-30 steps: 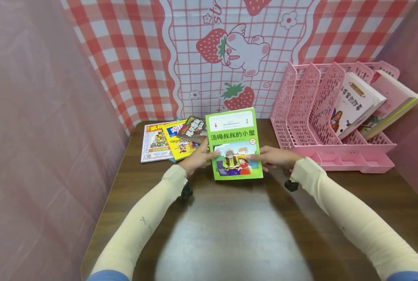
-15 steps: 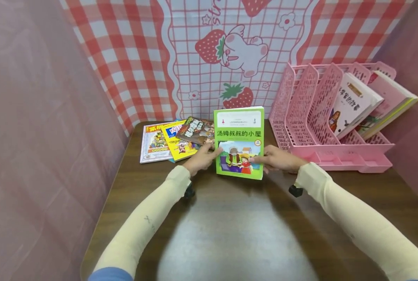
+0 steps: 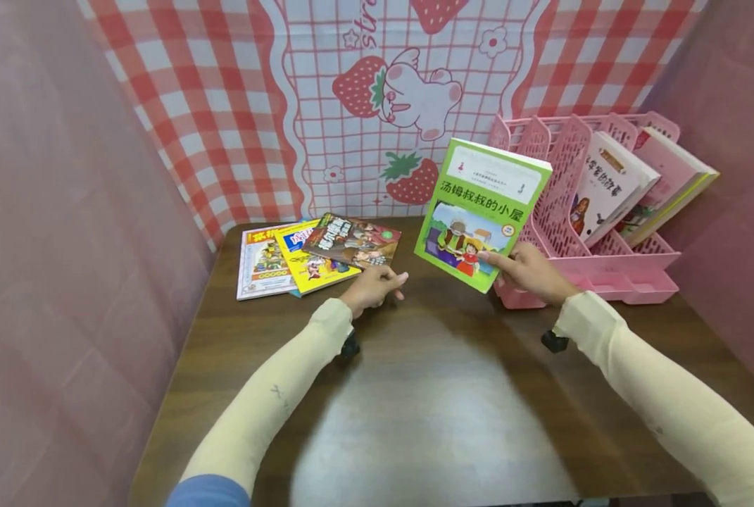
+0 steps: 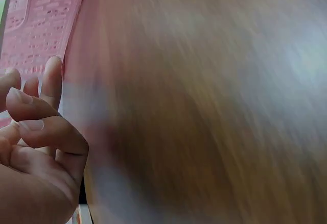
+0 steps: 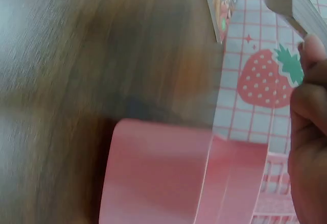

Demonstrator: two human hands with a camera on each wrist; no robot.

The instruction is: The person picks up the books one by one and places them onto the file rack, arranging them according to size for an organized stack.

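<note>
A green-bordered storybook (image 3: 478,179) is lifted off the table and tilted in the head view. My right hand (image 3: 531,271) grips its lower right edge, thumb across the cover and the other fingers behind it. To the left, my left hand (image 3: 373,289) holds nothing; its fingers are loosely bent near the brown comic book (image 3: 354,239). The left wrist view shows those loose fingers of the left hand (image 4: 46,147) too. At the right wrist view's edge, the right hand (image 5: 311,112) holds the storybook (image 5: 306,9), seen by its page edges.
The pink file rack (image 3: 611,267) stands behind and right of the held book, with a white book (image 3: 607,186) and a pink book (image 3: 662,183) leaning in it. A yellow book (image 3: 313,264) and a pale-bordered book (image 3: 265,264) lie left on the wooden table (image 3: 415,408).
My left hand has let go of the storybook. The right hand has raised it, moved it right towards the rack and tilted it clockwise. The head view has shifted slightly.
</note>
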